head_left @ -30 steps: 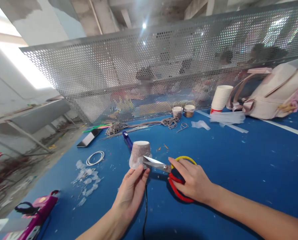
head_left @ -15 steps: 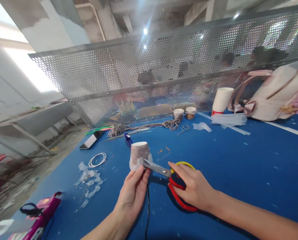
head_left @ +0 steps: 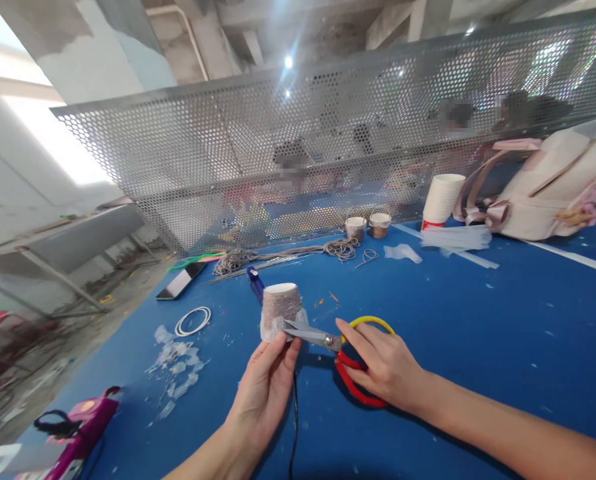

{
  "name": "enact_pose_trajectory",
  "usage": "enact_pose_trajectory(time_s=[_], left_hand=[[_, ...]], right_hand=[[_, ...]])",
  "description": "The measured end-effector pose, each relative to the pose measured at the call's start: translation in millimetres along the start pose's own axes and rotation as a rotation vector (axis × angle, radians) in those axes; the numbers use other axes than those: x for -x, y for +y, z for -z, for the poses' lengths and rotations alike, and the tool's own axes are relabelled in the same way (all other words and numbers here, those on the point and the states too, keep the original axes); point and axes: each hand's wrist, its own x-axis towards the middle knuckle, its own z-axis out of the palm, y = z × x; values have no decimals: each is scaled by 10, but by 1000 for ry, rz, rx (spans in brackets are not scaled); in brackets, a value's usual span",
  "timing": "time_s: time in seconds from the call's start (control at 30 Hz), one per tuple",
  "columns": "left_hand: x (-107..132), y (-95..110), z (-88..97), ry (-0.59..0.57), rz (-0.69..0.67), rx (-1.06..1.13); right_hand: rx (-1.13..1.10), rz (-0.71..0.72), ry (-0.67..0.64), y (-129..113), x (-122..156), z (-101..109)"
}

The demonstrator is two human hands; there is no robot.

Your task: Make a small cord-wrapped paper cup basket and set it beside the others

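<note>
Scissors (head_left: pixel 332 342) are sitting in the grip of our right hand (head_left: pixel 391 360), right of centre, their blades reaching the pale film (head_left: pixel 272 329) around the cup (head_left: pixel 282 305). At mid-frame, we are pinching that cup's lower edge with our left hand (head_left: pixel 269 373); whitish scraps (head_left: pixel 181 367) are littering the lower-left worktop (head_left: pixel 143 420).

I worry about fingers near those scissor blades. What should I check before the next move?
1. Left hand holds the wrapped cup: ok.
2. Right hand holds the scissors by their handles: ok.
3. Left thumb well away from the blades: not ok, the tips lie close to it.
4. Blades touching the cup: cannot tell from this one view.
5. Phone away from the blades: ok, it lies farther back on the table.
</note>
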Motion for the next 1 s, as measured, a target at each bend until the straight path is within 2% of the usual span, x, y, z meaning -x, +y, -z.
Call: enact_pose_trajectory(time_s=[0.23, 0.6, 1.0], left_hand=[[19, 9, -4, 20, 44, 51], [-20, -16, 27, -2, 19, 41], [-32, -28, 27, 19, 1, -5]], right_hand=[[53, 24, 12, -11, -11, 28], [-82, -102, -21, -90, -10, 11], [-3, -78, -33, -67, 7, 43]])
